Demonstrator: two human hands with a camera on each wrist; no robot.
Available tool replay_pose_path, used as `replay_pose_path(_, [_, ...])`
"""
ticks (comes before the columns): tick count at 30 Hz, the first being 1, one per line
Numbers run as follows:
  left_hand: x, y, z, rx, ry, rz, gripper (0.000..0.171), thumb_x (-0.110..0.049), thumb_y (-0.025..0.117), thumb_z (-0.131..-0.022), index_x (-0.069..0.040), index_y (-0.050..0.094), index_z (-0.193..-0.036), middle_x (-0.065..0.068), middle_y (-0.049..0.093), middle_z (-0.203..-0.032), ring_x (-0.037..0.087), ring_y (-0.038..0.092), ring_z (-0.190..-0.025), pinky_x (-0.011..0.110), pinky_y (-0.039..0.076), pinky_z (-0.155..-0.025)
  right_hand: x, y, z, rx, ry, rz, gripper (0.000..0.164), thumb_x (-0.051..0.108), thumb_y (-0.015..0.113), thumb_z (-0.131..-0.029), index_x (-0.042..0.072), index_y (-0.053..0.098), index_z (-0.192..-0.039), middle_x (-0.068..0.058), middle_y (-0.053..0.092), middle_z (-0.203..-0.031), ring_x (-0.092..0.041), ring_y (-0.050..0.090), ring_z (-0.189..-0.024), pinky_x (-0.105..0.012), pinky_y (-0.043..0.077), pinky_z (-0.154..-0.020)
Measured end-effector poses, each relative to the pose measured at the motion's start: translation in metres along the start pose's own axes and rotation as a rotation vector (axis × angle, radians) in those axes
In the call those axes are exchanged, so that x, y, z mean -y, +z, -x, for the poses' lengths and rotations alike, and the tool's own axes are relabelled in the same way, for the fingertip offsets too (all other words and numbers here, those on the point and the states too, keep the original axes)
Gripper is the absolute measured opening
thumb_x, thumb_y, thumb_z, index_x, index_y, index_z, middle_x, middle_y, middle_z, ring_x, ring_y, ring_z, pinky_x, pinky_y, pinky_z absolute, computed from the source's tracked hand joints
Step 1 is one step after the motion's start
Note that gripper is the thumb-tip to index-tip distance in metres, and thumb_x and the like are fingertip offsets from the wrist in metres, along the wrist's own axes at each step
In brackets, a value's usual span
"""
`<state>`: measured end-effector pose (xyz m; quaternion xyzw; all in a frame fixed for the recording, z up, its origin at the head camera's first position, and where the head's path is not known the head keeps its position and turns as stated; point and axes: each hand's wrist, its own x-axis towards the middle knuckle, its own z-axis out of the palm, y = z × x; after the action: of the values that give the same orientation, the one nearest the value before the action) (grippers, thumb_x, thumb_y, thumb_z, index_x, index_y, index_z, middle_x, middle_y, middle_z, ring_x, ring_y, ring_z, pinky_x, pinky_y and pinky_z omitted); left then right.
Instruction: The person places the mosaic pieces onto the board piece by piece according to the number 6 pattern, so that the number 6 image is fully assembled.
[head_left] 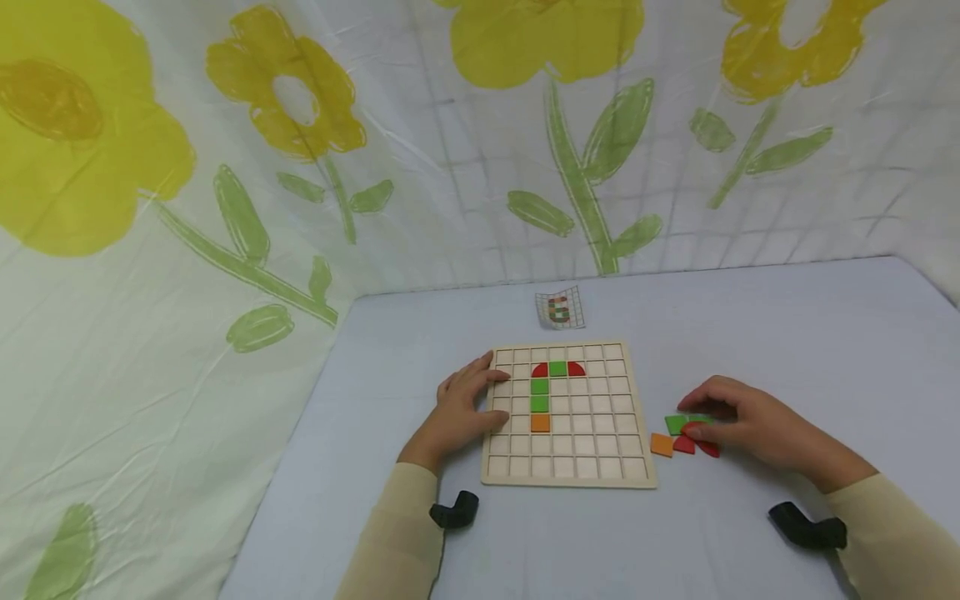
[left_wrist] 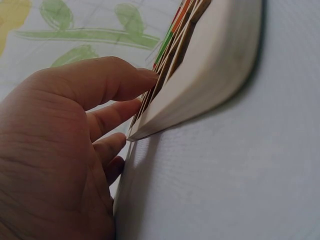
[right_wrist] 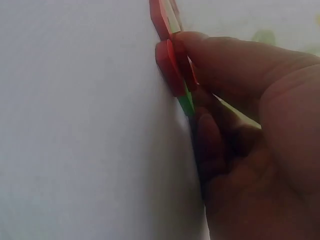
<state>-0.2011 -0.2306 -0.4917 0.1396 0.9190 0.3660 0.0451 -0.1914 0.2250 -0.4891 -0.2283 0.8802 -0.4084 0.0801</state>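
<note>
My left hand [head_left: 459, 408] rests at the left edge of a wooden grid board [head_left: 645, 450], thumb and index finger over its rim and the other fingers spread along its side. On the board lie a red quarter-circle tile [head_left: 539, 370], a green square tile [head_left: 557, 368], a second red quarter-circle [head_left: 576, 369], more green squares below and an orange square tile [head_left: 540, 423]. Right of the board, my right hand [head_left: 757, 429] pinches a red tile [right_wrist: 186, 67] above a small pile. Its fingertips partly cover green tiles [head_left: 676, 425] and red tiles [head_left: 683, 445].
A loose orange square [head_left: 662, 445] lies between the board and the pile. Behind the board is a small paper card [head_left: 560, 309] with a coloured grid pattern. The white table [head_left: 420, 333] meets a flower-printed curtain [head_left: 420, 208] at the back.
</note>
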Motion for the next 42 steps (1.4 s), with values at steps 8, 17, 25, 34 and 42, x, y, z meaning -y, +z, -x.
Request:
replay_pose_path(8, [-0.0009,0.0003,-0.0006,-0.004,-0.001,0.0,0.058,-0.03,0.079,-0.089,-0.021,0.067,-0.145,-0.002,0.03,-0.177,0.022,0.021,-0.162,0.054,0.005,-0.126,0.0012,0.0037,-0.0011,-0.017,0.005,0.042,0.014,0.02,0.085,-0.097,0.021,0.075,-0.106,0.008,0.066,-0.106,-0.011,0.061,-0.094,-0.026,0.054,-0.081])
replay_pose_path(17, [0.0005,0.001,-0.0008,-0.004,0.0,-0.001,0.057,-0.03,0.079,-0.089,-0.022,0.067,-0.145,-0.004,0.029,-0.177,0.021,0.021,-0.162,0.053,0.005,-0.126,0.0034,0.005,-0.0015,-0.017,0.075,0.042,0.018,0.021,0.083,-0.099,0.015,0.072,-0.112,0.005,0.067,-0.106,-0.016,0.062,-0.094,-0.027,0.055,-0.081])
replay_pose_path(25, [0.0011,0.0009,-0.0006,-0.002,0.002,0.001,0.058,-0.03,0.079,-0.089,-0.022,0.067,-0.145,-0.003,0.029,-0.177,0.022,0.021,-0.162,0.054,0.005,-0.126,0.0031,0.0054,-0.0017,-0.033,0.1,0.035,0.025,0.016,0.081,-0.1,0.01,0.074,-0.123,-0.001,0.07,-0.118,-0.023,0.06,-0.105,-0.027,0.055,-0.084])
replay_pose_path(34, [0.0012,0.0009,-0.0011,-0.003,0.004,-0.014,0.057,-0.03,0.079,-0.09,-0.022,0.067,-0.145,-0.003,0.029,-0.177,0.023,0.021,-0.162,0.054,0.006,-0.126,0.0062,0.0041,-0.0008,-0.111,0.101,-0.014,0.026,0.016,0.08,-0.101,0.006,0.07,-0.124,-0.001,0.072,-0.109,-0.022,0.063,-0.097,-0.024,0.055,-0.079])
replay_pose_path(42, [0.0003,0.0008,-0.0008,-0.001,0.003,-0.006,0.058,-0.029,0.079,-0.089,-0.021,0.067,-0.145,-0.003,0.029,-0.177,0.022,0.02,-0.162,0.053,0.005,-0.126,0.0076,0.0014,0.0009,-0.18,0.106,-0.044,0.018,0.02,0.079,-0.103,0.009,0.073,-0.115,-0.001,0.074,-0.103,-0.018,0.063,-0.086,-0.027,0.053,-0.068])
